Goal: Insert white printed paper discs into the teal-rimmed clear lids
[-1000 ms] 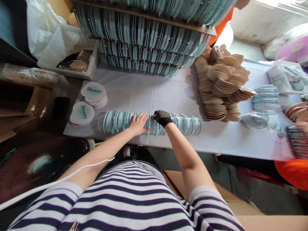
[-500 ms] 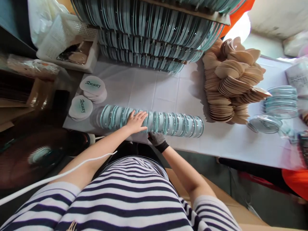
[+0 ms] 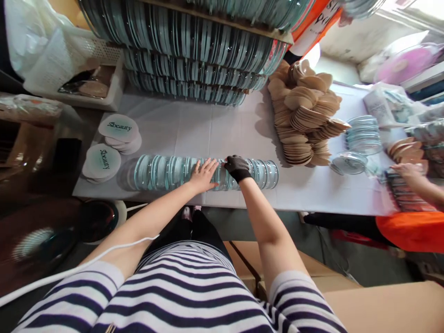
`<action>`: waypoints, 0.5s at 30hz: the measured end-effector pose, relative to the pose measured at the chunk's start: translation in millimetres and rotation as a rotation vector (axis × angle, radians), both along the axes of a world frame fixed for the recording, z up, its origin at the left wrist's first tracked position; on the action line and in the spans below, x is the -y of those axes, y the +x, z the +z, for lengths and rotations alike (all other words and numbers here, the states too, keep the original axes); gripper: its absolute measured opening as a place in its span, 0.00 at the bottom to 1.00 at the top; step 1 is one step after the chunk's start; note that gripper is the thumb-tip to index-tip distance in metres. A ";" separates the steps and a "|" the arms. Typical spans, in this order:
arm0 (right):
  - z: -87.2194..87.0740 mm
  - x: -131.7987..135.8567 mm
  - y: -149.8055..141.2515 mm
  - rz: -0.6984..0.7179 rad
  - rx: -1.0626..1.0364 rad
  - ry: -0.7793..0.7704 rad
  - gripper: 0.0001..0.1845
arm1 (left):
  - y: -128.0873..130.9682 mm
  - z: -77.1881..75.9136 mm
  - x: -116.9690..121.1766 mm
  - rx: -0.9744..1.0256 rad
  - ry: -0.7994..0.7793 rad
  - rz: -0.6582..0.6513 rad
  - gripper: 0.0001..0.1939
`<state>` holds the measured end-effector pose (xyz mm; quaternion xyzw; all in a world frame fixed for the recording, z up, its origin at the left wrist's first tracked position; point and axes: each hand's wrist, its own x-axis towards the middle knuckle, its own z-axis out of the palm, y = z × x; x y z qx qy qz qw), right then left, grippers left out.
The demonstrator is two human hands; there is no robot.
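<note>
A long row of clear round plastic cases (image 3: 159,173) lies on its side along the near part of the table, with pale discs inside. My bare left hand (image 3: 204,175) rests flat on the middle of this row, its fingers spread. Just right of it, my right hand (image 3: 238,167) in a dark fingerless glove is on top of the row. Its fingers are curled at the row's far side, and what they hold, if anything, is hidden.
At left are white printed discs (image 3: 120,128) and a white basket (image 3: 120,88). Behind stand tiers of round cases (image 3: 194,41). Tan pads (image 3: 305,111) are heaped to the right, near stacked cases (image 3: 363,134). Another person's hand (image 3: 409,172) works at far right.
My right hand has gone from the row's near edge to its top and far side. My left hand stays on the row, a little further right along it. The view has turned rightward.
</note>
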<state>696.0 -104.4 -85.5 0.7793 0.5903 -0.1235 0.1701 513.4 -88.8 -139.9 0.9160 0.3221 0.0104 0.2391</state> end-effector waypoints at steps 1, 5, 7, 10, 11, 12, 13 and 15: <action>3.1 -23.1 0.7 0.036 0.006 -0.133 0.20 | 5.2 -2.3 2.9 0.008 0.010 -0.005 0.42; 0.5 -84.2 -16.9 0.151 0.013 -0.402 0.19 | 11.0 -14.4 6.8 0.041 0.057 -0.002 0.40; 1.9 -85.6 -24.1 0.240 0.040 -0.402 0.17 | 9.2 -17.5 5.6 0.044 0.055 0.001 0.40; 9.5 -48.2 -23.0 0.309 0.016 -0.271 0.15 | 8.1 -16.7 4.0 0.037 0.042 0.003 0.39; 10.7 -27.4 -21.5 0.282 -0.007 -0.213 0.15 | 8.5 -15.7 3.9 0.033 0.036 0.008 0.39; 9.9 -4.4 -20.5 0.236 -0.026 -0.151 0.16 | 9.1 -14.5 3.9 0.030 0.032 0.013 0.38; 6.4 19.4 -20.5 0.178 -0.047 -0.126 0.17 | 9.7 -13.6 4.2 0.027 0.029 0.018 0.38; -8.7 64.4 -24.1 0.103 -0.108 -0.117 0.18 | 10.1 -12.4 5.0 0.026 0.029 0.023 0.38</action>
